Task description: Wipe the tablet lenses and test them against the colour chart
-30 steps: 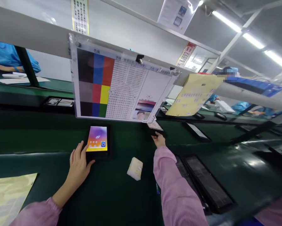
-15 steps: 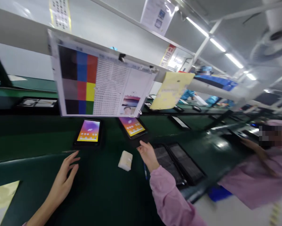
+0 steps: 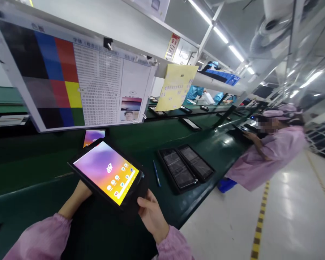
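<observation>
A tablet (image 3: 105,173) in a black case is raised above the green bench, its lit screen showing app icons on a purple-to-yellow background. My left hand (image 3: 83,191) reaches under its left side and supports it from behind; the fingers are hidden by the case. With thumb on top, my right hand (image 3: 151,213) grips the black case at the lower right corner. Behind the raised tablet, a second lit tablet (image 3: 94,136) lies on the bench, partly covered.
Two dark tablets (image 3: 178,168) lie side by side to the right, near a blue pen (image 3: 157,173). A colour chart sheet (image 3: 97,83) and a yellow paper (image 3: 177,86) hang ahead. A co-worker in pink (image 3: 268,151) works further right along the green bench (image 3: 167,206).
The right-hand tablet has been lifted off the bench and brought nearer. My left hand has moved in beneath it. The view has swung right, and the white block is no longer visible.
</observation>
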Demonstrator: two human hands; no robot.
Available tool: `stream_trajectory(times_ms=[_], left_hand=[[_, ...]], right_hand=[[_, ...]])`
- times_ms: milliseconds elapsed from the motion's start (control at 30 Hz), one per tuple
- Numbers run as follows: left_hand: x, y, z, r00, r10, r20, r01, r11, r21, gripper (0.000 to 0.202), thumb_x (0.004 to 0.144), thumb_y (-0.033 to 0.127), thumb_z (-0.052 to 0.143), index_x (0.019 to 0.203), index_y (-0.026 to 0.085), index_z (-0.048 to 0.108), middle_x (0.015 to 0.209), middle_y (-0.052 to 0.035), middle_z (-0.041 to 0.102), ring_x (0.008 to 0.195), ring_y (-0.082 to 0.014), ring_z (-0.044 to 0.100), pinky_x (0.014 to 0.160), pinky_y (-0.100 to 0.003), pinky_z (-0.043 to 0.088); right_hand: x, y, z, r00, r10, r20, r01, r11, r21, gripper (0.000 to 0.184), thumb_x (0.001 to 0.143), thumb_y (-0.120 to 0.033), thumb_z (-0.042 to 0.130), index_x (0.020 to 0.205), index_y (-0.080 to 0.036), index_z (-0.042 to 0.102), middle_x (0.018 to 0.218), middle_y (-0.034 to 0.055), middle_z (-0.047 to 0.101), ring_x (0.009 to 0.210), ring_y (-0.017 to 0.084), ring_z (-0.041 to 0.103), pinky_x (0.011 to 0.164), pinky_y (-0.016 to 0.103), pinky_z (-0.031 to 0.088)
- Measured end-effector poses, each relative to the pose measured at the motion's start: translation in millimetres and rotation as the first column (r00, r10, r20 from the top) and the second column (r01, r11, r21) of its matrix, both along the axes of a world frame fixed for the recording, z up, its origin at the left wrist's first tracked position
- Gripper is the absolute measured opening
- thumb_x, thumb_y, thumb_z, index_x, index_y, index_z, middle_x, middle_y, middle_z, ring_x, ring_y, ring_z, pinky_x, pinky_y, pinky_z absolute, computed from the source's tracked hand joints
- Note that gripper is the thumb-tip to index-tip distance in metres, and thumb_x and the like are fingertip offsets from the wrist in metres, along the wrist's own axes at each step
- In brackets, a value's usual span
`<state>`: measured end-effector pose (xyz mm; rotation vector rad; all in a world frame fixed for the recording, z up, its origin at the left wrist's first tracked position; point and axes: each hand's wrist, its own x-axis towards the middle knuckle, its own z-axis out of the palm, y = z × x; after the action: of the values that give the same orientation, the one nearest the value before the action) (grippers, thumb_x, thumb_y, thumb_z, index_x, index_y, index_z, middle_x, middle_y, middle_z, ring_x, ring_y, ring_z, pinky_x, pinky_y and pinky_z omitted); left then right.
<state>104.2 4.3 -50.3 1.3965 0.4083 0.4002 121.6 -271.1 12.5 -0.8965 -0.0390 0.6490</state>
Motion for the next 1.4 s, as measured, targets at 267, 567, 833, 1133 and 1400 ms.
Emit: stream_trajectory(times_ms=[267, 567, 833, 1133, 1400], left_hand=[[-42, 3, 13.9, 0.979, 0.204, 0.0, -0.199, 0.953, -0.23, 0.095, 0.09, 0.082, 0.046, 0.155, 0.013, 0.047, 0.149, -0.0176, 0.058, 0.11, -0.0285, 0.068, 0.093, -0.043, 0.06], [-95, 14, 35.1, 0.921, 0.338, -0.192, -0.38, 0.887, -0.261, 0.054, 0.101, 0.044, 0.054, 0.145, 0.014, 0.06, 0.15, -0.0151, 0.059, 0.128, -0.0276, 0.063, 0.106, -0.038, 0.055], [-104, 21, 44.6, 0.908, 0.296, -0.295, -0.4, 0.821, -0.408, 0.046, 0.101, 0.041, 0.055, 0.134, 0.009, 0.062, 0.137, -0.0213, 0.065, 0.105, -0.0274, 0.071, 0.085, -0.039, 0.062], [-117, 4, 48.3, 0.94, 0.177, -0.293, -0.319, 0.762, -0.564, 0.045, 0.101, 0.048, 0.053, 0.123, 0.013, 0.069, 0.116, -0.0183, 0.075, 0.094, -0.0298, 0.075, 0.065, -0.033, 0.058], [-129, 18, 75.2, 0.802, 0.521, -0.292, -0.582, 0.571, -0.579, 0.02, 0.093, 0.031, 0.064, 0.096, 0.015, 0.075, 0.087, -0.0041, 0.078, 0.075, -0.0189, 0.073, 0.063, -0.025, 0.057]], right_hand=[[-5, -11, -24.3, 0.997, -0.059, 0.058, 0.07, 0.978, -0.196, 0.053, 0.065, -0.026, 0.099, 0.113, -0.03, 0.075, 0.105, 0.0011, 0.076, 0.085, 0.023, 0.069, 0.07, 0.033, 0.054], [-30, 17, -52.6, 0.978, 0.14, 0.155, -0.082, 0.939, -0.334, 0.074, 0.069, -0.037, 0.098, 0.135, -0.033, 0.065, 0.118, 0.0039, 0.073, 0.122, 0.032, 0.065, 0.115, 0.051, 0.049], [-41, 21, -44.3, 0.886, 0.274, 0.374, -0.045, 0.853, -0.519, 0.073, 0.084, -0.046, 0.087, 0.147, -0.03, 0.054, 0.13, 0.0111, 0.067, 0.126, 0.033, 0.063, 0.114, 0.05, 0.052], [-32, 37, -25.4, 0.847, 0.227, 0.48, -0.015, 0.914, -0.406, 0.078, 0.098, -0.042, 0.075, 0.161, -0.024, 0.033, 0.15, 0.0147, 0.057, 0.133, 0.028, 0.062, 0.112, 0.041, 0.056], [-4, 36, 10.9, 0.414, 0.337, 0.846, 0.347, 0.8, -0.488, 0.049, 0.102, -0.017, 0.061, 0.149, -0.029, 0.057, 0.143, 0.0059, 0.064, 0.131, 0.024, 0.063, 0.11, 0.037, 0.056]])
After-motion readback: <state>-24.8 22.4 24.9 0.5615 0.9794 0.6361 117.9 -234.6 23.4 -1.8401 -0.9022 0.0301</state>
